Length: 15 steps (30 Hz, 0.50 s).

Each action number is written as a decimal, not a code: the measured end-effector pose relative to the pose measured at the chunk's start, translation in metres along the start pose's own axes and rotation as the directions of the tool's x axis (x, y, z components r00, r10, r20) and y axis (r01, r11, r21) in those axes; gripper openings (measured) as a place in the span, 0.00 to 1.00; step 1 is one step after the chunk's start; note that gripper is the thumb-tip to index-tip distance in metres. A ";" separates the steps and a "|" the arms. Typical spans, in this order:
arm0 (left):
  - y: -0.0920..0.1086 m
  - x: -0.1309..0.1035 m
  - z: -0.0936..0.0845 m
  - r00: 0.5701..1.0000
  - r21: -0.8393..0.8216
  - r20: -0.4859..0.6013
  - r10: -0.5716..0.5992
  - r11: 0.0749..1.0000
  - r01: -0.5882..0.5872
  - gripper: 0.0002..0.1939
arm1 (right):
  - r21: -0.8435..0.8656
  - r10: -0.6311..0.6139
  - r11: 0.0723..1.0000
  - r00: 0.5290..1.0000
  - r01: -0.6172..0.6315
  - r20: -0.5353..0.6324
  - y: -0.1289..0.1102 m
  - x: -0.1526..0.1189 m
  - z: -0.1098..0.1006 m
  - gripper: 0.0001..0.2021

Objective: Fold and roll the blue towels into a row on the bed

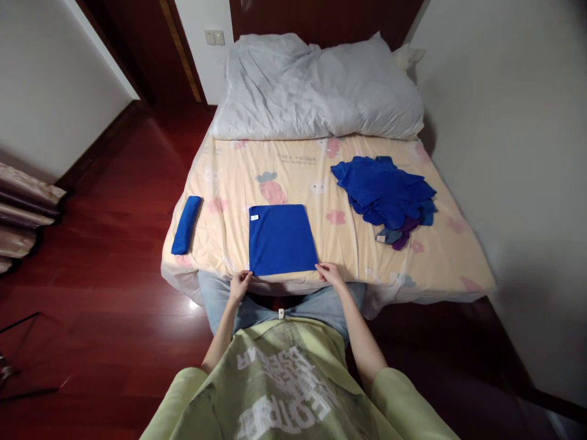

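A square blue cloth point(282, 239) lies flat on the bed near its front edge, with a small white label at its far left corner. My left hand point(241, 283) pinches the cloth's near left corner, and my right hand point(327, 272) pinches the near right corner. To the left lies a narrow folded or rolled blue cloth point(186, 225), touched by neither hand. A loose heap of blue cloths point(387, 190) sits on the right side of the bed, with a purple piece point(404, 234) at its near edge.
The bed point(224, 226) has a cream patterned sheet, and a bulky grey-white quilt point(316, 91) lies across its far end. A wall runs along the right. At the lower left, thin black legs stand on the red floor point(114, 244).
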<state>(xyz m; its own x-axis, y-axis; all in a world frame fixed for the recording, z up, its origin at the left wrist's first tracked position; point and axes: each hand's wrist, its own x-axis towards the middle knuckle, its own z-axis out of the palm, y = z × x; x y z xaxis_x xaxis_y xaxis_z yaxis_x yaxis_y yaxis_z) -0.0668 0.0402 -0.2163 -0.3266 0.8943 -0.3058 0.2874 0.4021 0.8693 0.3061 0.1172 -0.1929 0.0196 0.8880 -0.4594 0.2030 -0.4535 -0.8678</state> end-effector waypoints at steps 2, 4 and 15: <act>-0.006 0.001 -0.001 0.998 -0.101 0.022 -0.059 0.993 0.061 0.27 | -0.016 0.072 0.997 0.997 -0.071 0.020 -0.006 -0.002 -0.001 0.23; -0.009 0.000 -0.002 0.993 -0.198 0.052 -0.105 0.974 0.113 0.30 | -0.006 0.156 0.988 0.988 -0.156 0.001 -0.010 -0.003 -0.002 0.21; 0.010 -0.004 0.012 0.983 -0.402 -0.010 -0.182 0.901 0.163 0.33 | 0.265 0.072 0.964 0.984 -0.028 -0.160 0.004 -0.009 0.000 0.30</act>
<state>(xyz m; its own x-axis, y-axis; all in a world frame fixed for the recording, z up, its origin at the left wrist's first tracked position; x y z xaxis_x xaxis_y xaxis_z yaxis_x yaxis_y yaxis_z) -0.0520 0.0431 -0.2108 -0.3822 0.8044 -0.4549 -0.1564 0.4288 0.8897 0.3067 0.1078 -0.1923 0.1904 0.8536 -0.4849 -0.0644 -0.4820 -0.8738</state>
